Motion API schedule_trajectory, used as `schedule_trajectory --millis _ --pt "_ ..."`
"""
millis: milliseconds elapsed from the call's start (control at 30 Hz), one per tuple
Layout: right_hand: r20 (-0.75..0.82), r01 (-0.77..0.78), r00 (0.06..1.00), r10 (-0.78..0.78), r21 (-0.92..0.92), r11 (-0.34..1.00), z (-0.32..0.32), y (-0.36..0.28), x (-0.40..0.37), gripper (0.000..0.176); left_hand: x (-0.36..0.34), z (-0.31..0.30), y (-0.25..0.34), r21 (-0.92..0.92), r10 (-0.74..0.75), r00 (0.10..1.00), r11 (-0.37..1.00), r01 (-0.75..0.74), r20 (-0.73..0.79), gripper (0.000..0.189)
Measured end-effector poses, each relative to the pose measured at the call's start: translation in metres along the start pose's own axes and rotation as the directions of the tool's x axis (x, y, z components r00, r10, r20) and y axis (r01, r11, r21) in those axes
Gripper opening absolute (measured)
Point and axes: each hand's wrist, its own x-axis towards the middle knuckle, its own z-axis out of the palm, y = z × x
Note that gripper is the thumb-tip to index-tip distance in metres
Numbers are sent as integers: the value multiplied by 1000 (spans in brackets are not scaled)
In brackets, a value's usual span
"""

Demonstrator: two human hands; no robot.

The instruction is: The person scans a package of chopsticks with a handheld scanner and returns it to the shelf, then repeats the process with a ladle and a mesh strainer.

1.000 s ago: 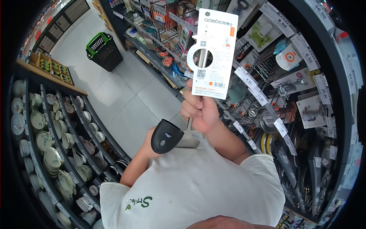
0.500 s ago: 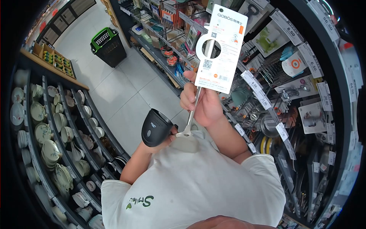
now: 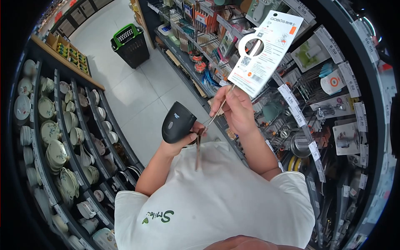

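Observation:
My left hand [image 3: 182, 142] is closed around a black handheld device [image 3: 178, 122] that looks like a barcode scanner. Some of its fingers are close to the lower part of a metal utensil [image 3: 217, 112]; whether they touch it is unclear. Further up, my right hand [image 3: 237, 109] pinches the utensil's thin handle. The utensil's flat head hangs in front of my white shirt [image 3: 233, 191], seen nearly edge-on. A white printed card [image 3: 266, 54] with a round cut-out is attached at the handle's upper end, tilted to the right.
Shelves of bowls and plates [image 3: 56, 152] stand on the left. Racks of packaged kitchen tools [image 3: 308, 54] with price labels fill the right side. A black basket with a green rim [image 3: 132, 50] stands on the tiled floor [image 3: 139, 91] ahead.
The utensil has turned from face-on to nearly edge-on, and its card has tilted and shifted right. My left hand and the black device have moved up and right. The view has shifted slightly.

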Motion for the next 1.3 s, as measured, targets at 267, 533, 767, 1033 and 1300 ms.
schedule_trajectory --millis 267,533,767,1033,1300 --pt "-184 -55 983 -6 -320 946 22 3 17 27 5 -19 24 22 200 963 980 -199 -180 41" --pt "-61 -9 998 -22 -468 883 51 22 17 23 26 -25 85 201 484 809 875 -441 -332 43" --pt "20 -1 1000 13 -511 860 72 52 13 23 28 -33 103 272 564 782 822 -501 -263 33" --pt "-78 -80 995 55 -359 930 95 74 5 23 19 -42 104 378 594 779 780 -498 -200 23" --pt "-263 -146 960 97 -171 974 103 76 -4 33 25 -56 78 177 470 835 882 -436 -285 27"
